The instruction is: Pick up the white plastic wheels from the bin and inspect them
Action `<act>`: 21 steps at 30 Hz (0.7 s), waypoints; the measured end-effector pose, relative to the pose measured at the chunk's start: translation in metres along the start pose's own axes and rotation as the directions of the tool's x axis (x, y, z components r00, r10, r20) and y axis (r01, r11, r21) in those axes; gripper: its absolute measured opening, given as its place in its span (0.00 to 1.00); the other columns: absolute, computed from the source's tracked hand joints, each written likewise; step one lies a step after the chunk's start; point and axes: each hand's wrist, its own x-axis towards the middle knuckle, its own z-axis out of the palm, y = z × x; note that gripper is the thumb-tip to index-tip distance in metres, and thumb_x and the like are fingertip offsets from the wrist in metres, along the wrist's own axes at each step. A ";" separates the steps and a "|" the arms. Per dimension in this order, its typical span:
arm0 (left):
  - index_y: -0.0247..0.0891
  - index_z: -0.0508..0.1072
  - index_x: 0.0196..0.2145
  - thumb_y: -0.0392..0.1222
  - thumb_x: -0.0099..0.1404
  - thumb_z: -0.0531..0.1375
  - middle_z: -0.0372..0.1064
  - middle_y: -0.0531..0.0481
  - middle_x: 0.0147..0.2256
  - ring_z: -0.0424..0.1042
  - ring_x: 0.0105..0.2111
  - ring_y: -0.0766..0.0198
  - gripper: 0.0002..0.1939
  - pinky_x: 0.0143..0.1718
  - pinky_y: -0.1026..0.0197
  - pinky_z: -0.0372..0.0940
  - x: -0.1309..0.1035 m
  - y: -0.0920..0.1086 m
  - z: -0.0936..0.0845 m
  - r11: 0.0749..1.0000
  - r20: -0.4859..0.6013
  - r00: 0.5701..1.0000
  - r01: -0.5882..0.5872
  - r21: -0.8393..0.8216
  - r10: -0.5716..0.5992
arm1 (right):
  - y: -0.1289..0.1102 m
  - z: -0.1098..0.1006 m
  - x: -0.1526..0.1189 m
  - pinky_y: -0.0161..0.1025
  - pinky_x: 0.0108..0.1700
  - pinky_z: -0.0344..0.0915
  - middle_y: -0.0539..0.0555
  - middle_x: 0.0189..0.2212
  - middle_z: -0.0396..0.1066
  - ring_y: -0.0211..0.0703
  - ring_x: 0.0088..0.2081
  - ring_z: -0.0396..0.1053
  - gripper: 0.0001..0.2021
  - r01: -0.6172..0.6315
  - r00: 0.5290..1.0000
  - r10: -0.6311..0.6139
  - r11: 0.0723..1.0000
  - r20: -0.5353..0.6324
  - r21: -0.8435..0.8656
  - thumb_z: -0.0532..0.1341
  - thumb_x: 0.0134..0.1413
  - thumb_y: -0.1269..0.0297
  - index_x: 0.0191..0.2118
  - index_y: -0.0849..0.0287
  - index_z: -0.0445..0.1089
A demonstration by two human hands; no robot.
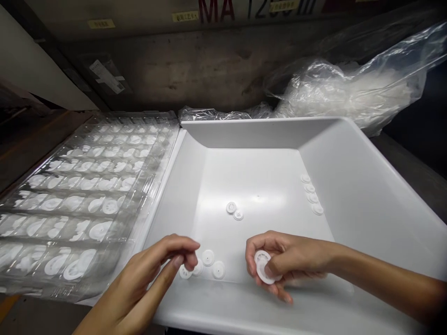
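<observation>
My right hand (279, 260) is closed over the tub's near side, thumb pressing white slotted plastic discs (261, 257) against the fingers. At least two discs seem to overlap there; the palm hides any others. My left hand (164, 265) hovers at the tub's near left, fingers loosely curled and thumb a little apart, with nothing visible in it. Right by its fingertips are several loose discs (218, 270), one partly covered by the hand. Two more discs (238, 214) lie touching in the middle of the grey-white plastic tub (258, 172).
Left of the tub lies a clear blister tray (150, 186) with rows of pockets holding white parts. Several overlapping discs (312, 197) line the tub floor's right side. A clear plastic bag (349, 93) of white parts sits behind. A machine panel (195, 70) stands at the back.
</observation>
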 end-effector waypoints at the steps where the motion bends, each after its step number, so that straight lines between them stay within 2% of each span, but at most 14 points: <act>1: 0.54 0.61 0.49 0.47 0.70 0.48 0.68 0.59 0.41 0.66 0.44 0.71 0.10 0.47 0.75 0.58 0.003 0.002 -0.001 0.999 0.078 0.997 -0.004 0.036 0.001 | 0.000 0.001 0.000 0.30 0.28 0.67 0.49 0.26 0.67 0.31 0.24 0.67 0.08 0.000 1.000 0.000 1.000 -0.019 -0.018 0.59 0.46 0.75 0.36 0.62 0.66; 4: 0.56 0.57 0.51 0.44 0.71 0.45 0.64 0.61 0.49 0.63 0.51 0.71 0.12 0.52 0.72 0.56 0.012 0.004 -0.004 0.979 0.274 0.962 -0.040 0.198 -0.016 | 0.003 0.004 0.002 0.29 0.27 0.64 0.48 0.23 0.67 0.31 0.22 0.66 0.09 0.002 0.999 -0.004 0.999 -0.049 -0.050 0.58 0.47 0.77 0.37 0.62 0.66; 7: 0.55 0.55 0.54 0.39 0.70 0.42 0.62 0.56 0.54 0.61 0.55 0.66 0.17 0.55 0.62 0.57 0.021 0.001 -0.007 0.912 0.356 0.927 -0.043 0.409 -0.116 | 0.007 0.008 0.005 0.30 0.28 0.64 0.48 0.25 0.66 0.32 0.25 0.66 0.10 0.019 0.998 -0.021 0.999 -0.051 -0.040 0.57 0.47 0.76 0.38 0.61 0.66; 9: 0.48 0.57 0.54 0.37 0.68 0.43 0.64 0.49 0.52 0.65 0.52 0.58 0.18 0.52 0.53 0.60 0.029 -0.002 -0.009 0.849 0.367 0.910 -0.033 0.527 -0.193 | 0.009 0.009 0.006 0.31 0.30 0.64 0.49 0.27 0.66 0.33 0.27 0.66 0.11 0.038 0.998 -0.039 0.999 -0.047 -0.029 0.57 0.47 0.76 0.39 0.61 0.66; 11: 0.42 0.64 0.46 0.38 0.64 0.48 0.69 0.44 0.44 0.69 0.44 0.52 0.14 0.45 0.49 0.63 0.038 -0.004 -0.010 0.811 0.396 0.888 -0.048 0.583 -0.232 | 0.009 0.009 0.008 0.32 0.32 0.62 0.51 0.30 0.67 0.34 0.29 0.67 0.11 0.056 0.998 -0.057 0.998 -0.040 -0.018 0.56 0.47 0.75 0.39 0.61 0.65; 13: 0.41 0.68 0.39 0.39 0.59 0.52 0.70 0.45 0.38 0.71 0.39 0.51 0.10 0.39 0.50 0.64 0.045 -0.005 -0.007 0.800 0.447 0.862 -0.087 0.593 -0.237 | 0.008 0.009 0.008 0.33 0.34 0.61 0.52 0.33 0.67 0.34 0.30 0.68 0.12 0.075 0.997 -0.076 0.997 -0.033 -0.007 0.54 0.46 0.74 0.40 0.61 0.65; 17: 0.42 0.69 0.36 0.37 0.56 0.53 0.70 0.46 0.36 0.71 0.36 0.53 0.09 0.35 0.55 0.62 0.053 -0.004 0.000 0.782 0.508 0.830 -0.155 0.604 -0.228 | 0.002 0.011 0.005 0.34 0.36 0.61 0.52 0.35 0.67 0.34 0.31 0.68 0.15 0.115 0.993 -0.116 0.993 -0.031 -0.018 0.53 0.43 0.74 0.41 0.60 0.64; 19: 0.41 0.69 0.34 0.38 0.57 0.52 0.70 0.46 0.34 0.70 0.34 0.53 0.08 0.33 0.56 0.60 0.054 -0.002 0.001 0.775 0.497 0.835 -0.147 0.614 -0.236 | -0.001 0.013 0.003 0.34 0.36 0.60 0.51 0.35 0.67 0.34 0.31 0.67 0.15 0.134 0.989 -0.137 0.990 -0.048 -0.051 0.54 0.43 0.75 0.41 0.60 0.64; 21: 0.41 0.67 0.34 0.40 0.61 0.50 0.69 0.48 0.33 0.69 0.32 0.56 0.07 0.31 0.58 0.58 0.053 0.004 0.001 0.784 0.460 0.857 -0.115 0.610 -0.232 | -0.005 0.018 0.000 0.33 0.35 0.58 0.50 0.35 0.67 0.33 0.31 0.67 0.14 0.163 0.982 -0.172 0.981 -0.081 -0.106 0.55 0.45 0.75 0.41 0.60 0.65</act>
